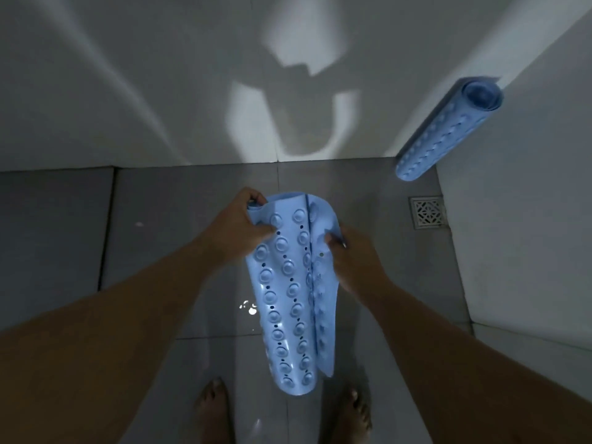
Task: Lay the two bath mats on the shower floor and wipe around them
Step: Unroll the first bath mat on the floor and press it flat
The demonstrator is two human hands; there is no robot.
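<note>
A light blue bath mat point(290, 293), studded with suction cups and small holes, hangs partly curled above the grey shower floor point(179, 225). My left hand point(238, 224) grips its upper left edge. On the mat's right edge, my right hand point(350, 256) pinches it a little lower down. The mat's bottom end dangles just above my bare feet. A second blue mat point(448, 129), still rolled into a tube, stands leaning in the far right corner against the white wall.
A square metal floor drain point(427, 212) sits at the right by the wall. White tiled walls close the back and right side. Small wet patches point(248, 307) glint on the floor under the held mat. My bare feet point(213, 408) stand at the bottom edge.
</note>
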